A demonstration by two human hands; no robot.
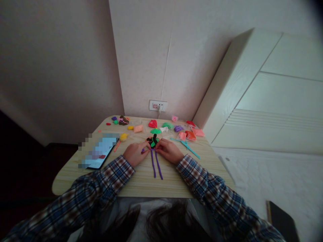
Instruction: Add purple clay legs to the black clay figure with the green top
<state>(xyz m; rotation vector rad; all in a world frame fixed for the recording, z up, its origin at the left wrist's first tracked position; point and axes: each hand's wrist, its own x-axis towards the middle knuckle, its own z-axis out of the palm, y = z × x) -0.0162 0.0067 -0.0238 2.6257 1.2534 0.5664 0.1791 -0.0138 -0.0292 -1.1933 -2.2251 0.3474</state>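
Observation:
On the small table, a figure of black and green modelling clay (153,143) lies flat, topped by a green umbrella-like clay piece (155,131). Two long purple clay strips (153,164) run side by side from it toward me. At their upper ends my left hand (136,154) and my right hand (170,151) face each other, fingertips pinched. A short purple strip seems to span the gap between them, gripped at both ends. Some purple clay also shows by the left fingers. The fingers partly cover the figure's lower edge.
A tablet (102,153) lies at the left, partly blurred out. Beside it are a yellow clay lump (123,136) and an orange stick (117,146). Bagged clay, including a red packet (152,124), lines the back. Turquoise tools (190,149) lie right. A wall socket (158,105) is behind.

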